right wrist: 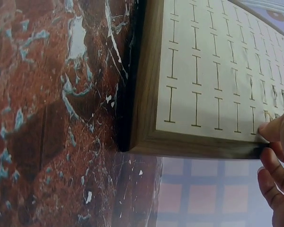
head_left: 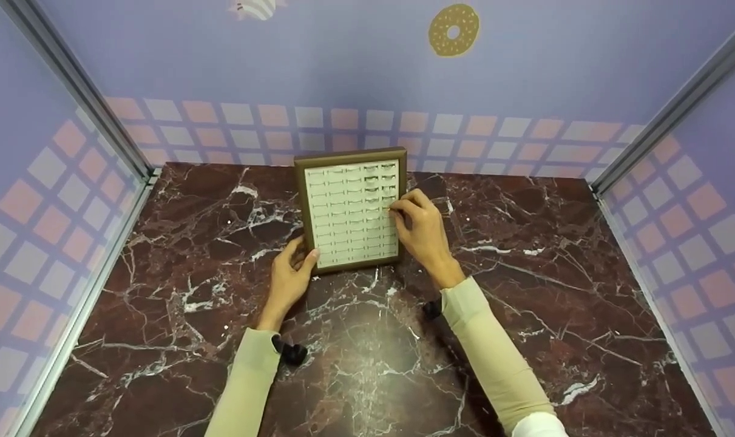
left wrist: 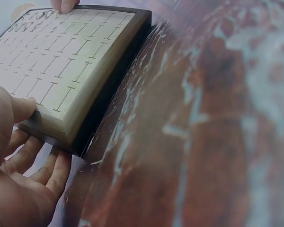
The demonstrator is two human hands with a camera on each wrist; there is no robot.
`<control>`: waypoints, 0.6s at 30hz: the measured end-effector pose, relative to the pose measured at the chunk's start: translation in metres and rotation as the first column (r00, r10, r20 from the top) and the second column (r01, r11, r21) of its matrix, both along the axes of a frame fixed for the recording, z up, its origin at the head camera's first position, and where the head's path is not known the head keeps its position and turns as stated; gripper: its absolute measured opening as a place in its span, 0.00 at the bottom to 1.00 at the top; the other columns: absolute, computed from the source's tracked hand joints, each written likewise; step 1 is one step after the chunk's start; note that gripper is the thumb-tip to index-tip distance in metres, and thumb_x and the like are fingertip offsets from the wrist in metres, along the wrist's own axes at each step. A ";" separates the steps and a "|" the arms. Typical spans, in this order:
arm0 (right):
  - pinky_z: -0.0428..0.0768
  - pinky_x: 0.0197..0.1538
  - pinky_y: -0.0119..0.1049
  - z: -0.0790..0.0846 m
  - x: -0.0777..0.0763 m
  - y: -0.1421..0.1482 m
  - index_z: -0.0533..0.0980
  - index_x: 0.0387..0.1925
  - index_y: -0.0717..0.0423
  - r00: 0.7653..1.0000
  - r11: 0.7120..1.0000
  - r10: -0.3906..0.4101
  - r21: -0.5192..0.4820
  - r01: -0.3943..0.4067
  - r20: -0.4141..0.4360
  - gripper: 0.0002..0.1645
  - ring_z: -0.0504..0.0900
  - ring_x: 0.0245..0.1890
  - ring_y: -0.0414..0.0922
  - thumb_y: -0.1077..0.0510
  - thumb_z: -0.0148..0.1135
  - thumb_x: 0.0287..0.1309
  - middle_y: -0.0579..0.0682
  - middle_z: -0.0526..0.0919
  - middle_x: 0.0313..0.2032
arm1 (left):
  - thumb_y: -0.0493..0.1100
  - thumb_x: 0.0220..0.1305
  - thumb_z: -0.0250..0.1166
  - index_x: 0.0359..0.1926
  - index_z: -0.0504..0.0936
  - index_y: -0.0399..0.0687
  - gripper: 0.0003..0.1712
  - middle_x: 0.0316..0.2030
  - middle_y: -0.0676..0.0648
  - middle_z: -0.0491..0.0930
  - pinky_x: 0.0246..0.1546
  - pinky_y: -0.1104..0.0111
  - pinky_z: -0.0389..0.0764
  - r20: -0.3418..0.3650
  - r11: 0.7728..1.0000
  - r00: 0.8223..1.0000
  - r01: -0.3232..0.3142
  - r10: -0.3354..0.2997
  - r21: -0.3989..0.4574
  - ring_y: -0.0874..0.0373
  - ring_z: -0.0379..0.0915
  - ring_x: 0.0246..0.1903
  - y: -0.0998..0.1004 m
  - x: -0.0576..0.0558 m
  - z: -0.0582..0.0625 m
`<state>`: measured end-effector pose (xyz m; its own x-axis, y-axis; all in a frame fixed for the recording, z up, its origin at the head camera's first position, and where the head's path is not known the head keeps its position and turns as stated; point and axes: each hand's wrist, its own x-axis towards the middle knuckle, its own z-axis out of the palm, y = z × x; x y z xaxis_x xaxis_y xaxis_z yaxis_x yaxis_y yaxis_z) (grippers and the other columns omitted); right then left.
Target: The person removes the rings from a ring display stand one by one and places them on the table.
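At the back of the bench (head_left: 549, 261), the tray (head_left: 350, 159), I-shaped slits (right wrist: 196, 71) lined across its face and rings (head_left: 371, 180) at upper right, tilts between the left hand (head_left: 289, 276), clamped on its lower left corner, and the right hand (head_left: 425, 227), at its right edge, pinching or just touching, I can't tell.

The left hand (head_left: 289, 278) grips, thumb uppermost, fingers bent beneath. Ahead and to its right, the right hand (head_left: 425, 233) pinches with thumb and forefinger; behind the hands, left forearm (head_left: 244, 385) and right forearm (head_left: 494, 352) slant outward.
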<state>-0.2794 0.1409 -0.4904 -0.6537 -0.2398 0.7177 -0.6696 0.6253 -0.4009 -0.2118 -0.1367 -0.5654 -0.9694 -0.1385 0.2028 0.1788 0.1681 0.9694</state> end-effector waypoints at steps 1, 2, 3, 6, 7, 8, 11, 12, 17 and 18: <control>0.84 0.41 0.42 0.000 0.000 0.000 0.87 0.39 0.60 1.000 1.000 0.000 0.000 0.000 -0.004 0.04 0.83 0.37 0.49 0.68 0.70 0.66 0.55 0.83 0.39 | 0.34 0.74 0.68 0.69 0.77 0.30 0.26 0.59 0.29 0.82 0.62 0.45 0.84 0.000 1.000 1.000 0.001 -0.001 0.000 0.34 0.83 0.58 0.000 0.000 0.000; 0.84 0.41 0.42 -0.001 0.000 -0.001 0.87 0.39 0.59 1.000 1.000 -0.002 0.000 0.002 -0.010 0.04 0.83 0.37 0.49 0.68 0.70 0.66 0.55 0.83 0.39 | 0.34 0.74 0.68 0.69 0.77 0.31 0.26 0.58 0.29 0.83 0.61 0.47 0.85 0.001 1.000 1.000 0.001 -0.001 -0.004 0.35 0.83 0.57 0.000 0.001 0.000; 0.84 0.41 0.41 0.000 0.001 -0.001 0.87 0.38 0.59 1.000 1.000 -0.003 -0.001 0.003 -0.011 0.03 0.83 0.37 0.49 0.68 0.70 0.66 0.55 0.83 0.39 | 0.35 0.74 0.68 0.69 0.78 0.32 0.25 0.58 0.30 0.83 0.60 0.49 0.85 -0.001 1.000 1.000 0.004 -0.004 0.000 0.36 0.84 0.57 0.000 0.001 0.000; 0.85 0.43 0.41 0.000 0.001 -0.002 0.86 0.38 0.59 1.000 1.000 -0.006 -0.006 0.006 -0.014 0.03 0.84 0.37 0.49 0.68 0.70 0.65 0.54 0.83 0.39 | 0.36 0.74 0.69 0.68 0.79 0.34 0.24 0.57 0.32 0.85 0.58 0.57 0.86 -0.009 1.000 1.000 0.006 -0.006 0.010 0.38 0.85 0.55 -0.001 0.001 -0.001; 0.85 0.44 0.41 0.000 0.001 -0.002 0.86 0.37 0.59 1.000 1.000 -0.006 -0.006 0.006 -0.012 0.03 0.84 0.38 0.49 0.68 0.71 0.65 0.54 0.83 0.39 | 0.36 0.74 0.69 0.68 0.79 0.34 0.24 0.57 0.32 0.85 0.58 0.59 0.87 -0.008 1.000 1.000 0.004 -0.004 0.015 0.39 0.85 0.55 -0.001 0.002 -0.001; 0.85 0.44 0.42 0.001 0.001 -0.002 0.86 0.37 0.58 1.000 1.000 -0.007 -0.003 0.006 -0.010 0.04 0.85 0.38 0.49 0.68 0.71 0.65 0.54 0.84 0.39 | 0.36 0.74 0.69 0.67 0.80 0.34 0.24 0.58 0.33 0.85 0.57 0.61 0.87 -0.006 1.000 1.000 0.002 -0.001 0.019 0.39 0.85 0.55 -0.001 0.002 -0.001; 0.86 0.46 0.44 0.002 0.002 -0.001 0.86 0.38 0.58 1.000 1.000 -0.001 0.004 0.001 0.005 0.04 0.86 0.40 0.50 0.68 0.71 0.65 0.54 0.85 0.40 | 0.38 0.73 0.70 0.67 0.80 0.36 0.25 0.58 0.34 0.85 0.57 0.64 0.86 0.007 1.000 1.000 0.000 0.000 0.030 0.41 0.85 0.56 -0.003 0.002 -0.002; 0.86 0.47 0.45 0.002 0.002 -0.001 0.87 0.38 0.59 1.000 1.000 0.003 0.005 -0.003 0.012 0.04 0.86 0.40 0.51 0.68 0.71 0.65 0.54 0.85 0.40 | 0.38 0.73 0.70 0.67 0.80 0.36 0.25 0.59 0.34 0.85 0.58 0.64 0.86 0.014 0.999 1.000 0.001 -0.001 0.034 0.41 0.85 0.56 -0.004 0.002 -0.002; 0.86 0.50 0.45 0.005 0.004 0.001 0.87 0.38 0.60 0.999 1.000 0.018 0.011 -0.018 0.044 0.06 0.87 0.42 0.52 0.70 0.69 0.63 0.53 0.86 0.40 | 0.39 0.73 0.71 0.70 0.78 0.36 0.27 0.61 0.34 0.83 0.62 0.60 0.84 0.043 0.998 0.999 0.026 -0.029 0.057 0.42 0.83 0.58 -0.007 0.003 -0.003; 0.86 0.51 0.45 0.005 0.004 0.001 0.87 0.38 0.60 0.999 1.000 0.020 0.014 -0.021 0.046 0.06 0.87 0.42 0.52 0.71 0.69 0.62 0.53 0.86 0.40 | 0.39 0.73 0.71 0.70 0.77 0.36 0.28 0.61 0.34 0.83 0.63 0.59 0.83 0.049 0.998 0.998 0.030 -0.034 0.063 0.42 0.82 0.58 -0.008 0.003 -0.003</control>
